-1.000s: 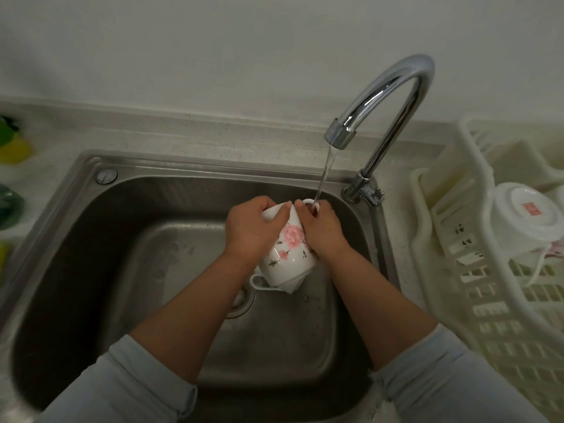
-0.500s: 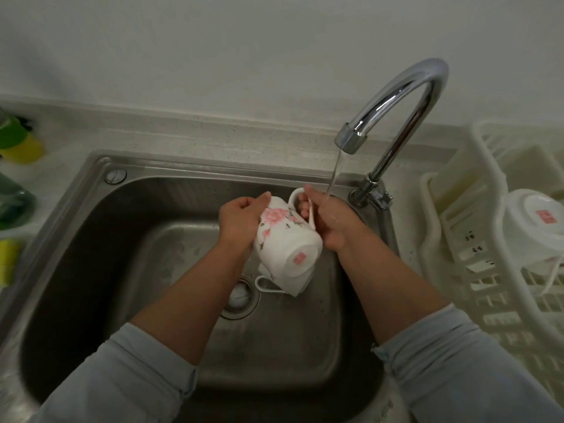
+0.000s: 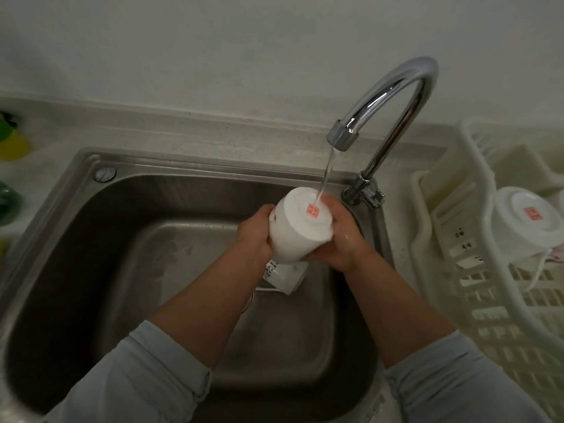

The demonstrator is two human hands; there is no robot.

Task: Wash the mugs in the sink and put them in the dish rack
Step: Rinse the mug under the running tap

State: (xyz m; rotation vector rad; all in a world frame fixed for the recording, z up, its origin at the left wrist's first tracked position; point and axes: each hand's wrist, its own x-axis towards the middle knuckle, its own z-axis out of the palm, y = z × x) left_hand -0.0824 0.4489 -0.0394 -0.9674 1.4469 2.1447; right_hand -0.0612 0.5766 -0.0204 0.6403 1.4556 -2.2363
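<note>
A mug (image 3: 300,230) sits base-up under the tap (image 3: 396,96) stream, turned over from the tilt of half a second ago, flowers now hidden. The left hand (image 3: 254,233) and right hand (image 3: 338,239) grip it, fingers curled round its 9 and 3 o'clock sides. The rinse looks near its end. A second mug (image 3: 287,276) waits in the sink (image 3: 91,239) below, and a third mug (image 3: 525,227) drains in the rack (image 3: 451,270) at 3 o'clock.

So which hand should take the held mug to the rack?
Right. The right hand grips the mug on the side nearest the rack; the left hand would probably have to cross the body.
</note>
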